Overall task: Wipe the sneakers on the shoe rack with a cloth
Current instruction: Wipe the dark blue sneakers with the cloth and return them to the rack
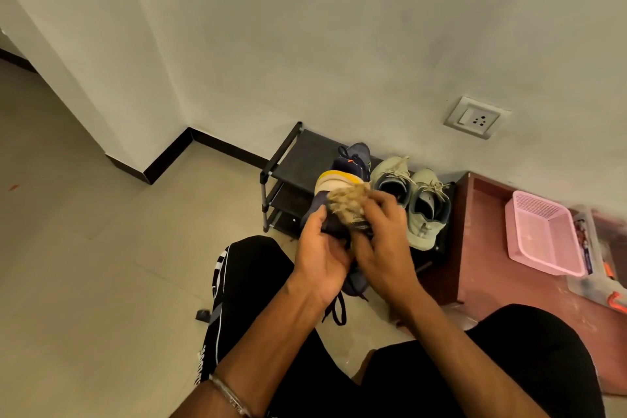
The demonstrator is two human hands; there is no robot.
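Note:
I hold a dark navy sneaker [322, 210] with a yellow and cream sole in front of the black shoe rack [295, 159]. My left hand [320, 254] grips the sneaker from the left, fingers curled round its upper. A beige cloth [346, 202] is bunched against the sneaker near the sole, and my right hand [383, 241] holds it there. The shoe's dark laces [337, 310] hang below my wrists. A second navy sneaker [356, 154] stands on the rack's top shelf. Beside it sits a pair of pale green sneakers [410, 197].
A brown wooden cabinet [475, 214] stands right of the rack with a pink plastic basket [539, 234] on it. A wall socket [475, 117] is above. My knees in black trousers [251, 268] are below the hands. Beige floor tiles [101, 248] spread to the left.

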